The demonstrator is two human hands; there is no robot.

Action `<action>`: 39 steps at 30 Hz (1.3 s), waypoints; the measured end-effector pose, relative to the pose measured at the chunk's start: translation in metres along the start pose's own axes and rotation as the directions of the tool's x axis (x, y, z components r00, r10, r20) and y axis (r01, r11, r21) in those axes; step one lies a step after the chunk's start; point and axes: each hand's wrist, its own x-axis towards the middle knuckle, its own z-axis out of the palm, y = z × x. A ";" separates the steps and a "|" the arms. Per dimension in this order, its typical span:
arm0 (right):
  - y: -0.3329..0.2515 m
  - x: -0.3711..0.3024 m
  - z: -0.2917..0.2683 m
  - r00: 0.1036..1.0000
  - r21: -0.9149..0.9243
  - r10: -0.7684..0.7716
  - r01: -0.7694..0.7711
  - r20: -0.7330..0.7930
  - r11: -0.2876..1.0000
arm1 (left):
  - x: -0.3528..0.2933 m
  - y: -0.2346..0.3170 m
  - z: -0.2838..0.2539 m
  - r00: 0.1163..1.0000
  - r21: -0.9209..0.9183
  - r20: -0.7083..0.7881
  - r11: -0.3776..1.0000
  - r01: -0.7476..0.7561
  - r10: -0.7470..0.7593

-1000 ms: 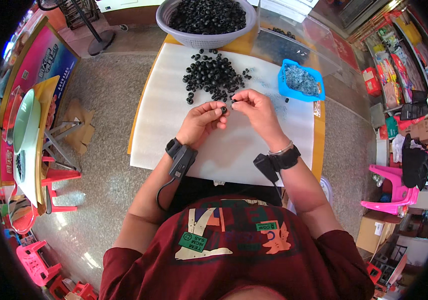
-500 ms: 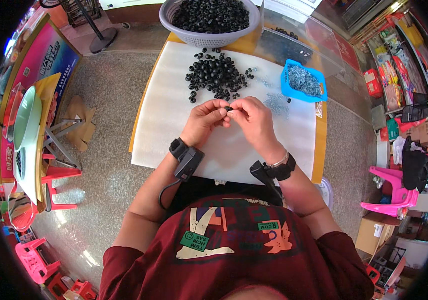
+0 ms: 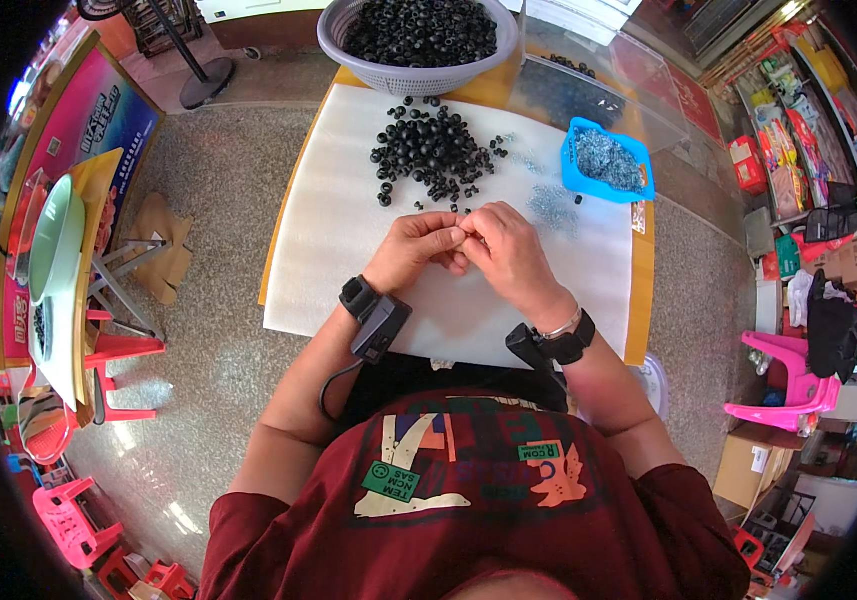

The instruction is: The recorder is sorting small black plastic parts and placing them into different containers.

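Over the middle of a white foam-like sheet [image 3: 323,250], my left hand [image 3: 413,252] and my right hand [image 3: 510,255] meet with fingertips pinched together. Whatever they hold is hidden behind the fingers. Just beyond them lies a heap of small round black parts [image 3: 428,145], some with visible holes, a few loose ones straying close to my fingertips. To the right of the heap, tiny clear bluish pieces [image 3: 552,210] are scattered on the sheet. A blue plastic tray [image 3: 588,190] filled with similar clear pieces sits near the sheet's right edge.
A grey colander [image 3: 418,80] full of black parts stands at the table's far edge, beside a clear plastic box [image 3: 568,95]. At left is a side table with a green basin [image 3: 56,240]; at right, a pink chair [image 3: 783,375]. Black devices [image 3: 380,325] are strapped at both wrists.
My joined hands have shifted slightly toward me, and the fingers have curled closer. A small black part seen between the fingertips before is now out of sight.
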 end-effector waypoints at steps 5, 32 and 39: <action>-0.004 -0.005 -0.001 0.994 0.063 0.060 -0.054 -0.091 0.997 | 0.000 -0.002 0.001 0.996 -0.161 -0.093 0.987 -0.012 -0.003; 0.023 0.050 -0.059 0.959 0.079 0.258 -0.250 -0.120 0.965 | -0.002 0.005 0.006 0.994 -0.067 -0.009 0.992 -0.106 0.106; 0.064 0.099 -0.088 0.840 0.052 0.223 -0.227 -0.495 0.972 | -0.005 0.005 0.004 0.968 -0.249 -0.132 0.938 -0.240 0.213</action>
